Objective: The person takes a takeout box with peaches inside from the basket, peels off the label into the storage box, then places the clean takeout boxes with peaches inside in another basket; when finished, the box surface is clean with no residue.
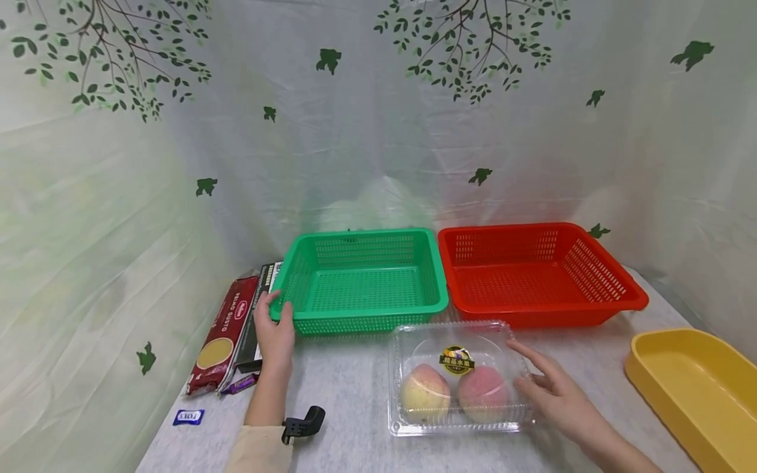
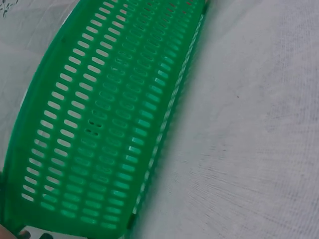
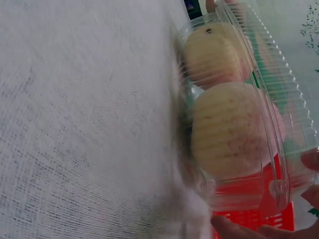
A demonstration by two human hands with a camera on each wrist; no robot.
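My left hand (image 1: 276, 338) holds the front left corner of a green plastic basket (image 1: 369, 323), thumb and fingers at its rim. Slotted green basket wall (image 2: 94, 114) fills much of the left wrist view. In front of the baskets is a clear lidded plastic box (image 1: 408, 341) with two peaches in it, one yellowish peach (image 1: 424, 394) and one pinker peach (image 1: 483, 394). My right hand (image 1: 558, 394) grips the box's right side, thumb nearer me and a finger at the back corner. Both peaches (image 3: 232, 132) show through the box's ribbed side in the right wrist view.
Right of the green basket stands a red basket (image 1: 532, 309). A yellow tray (image 1: 662, 381) lies at the far right. On the left are a red pasta bag (image 1: 227, 335), a dark box (image 1: 248, 355), a purple-wrapped sweet (image 1: 241, 383) and a small blue packet (image 1: 188, 417).
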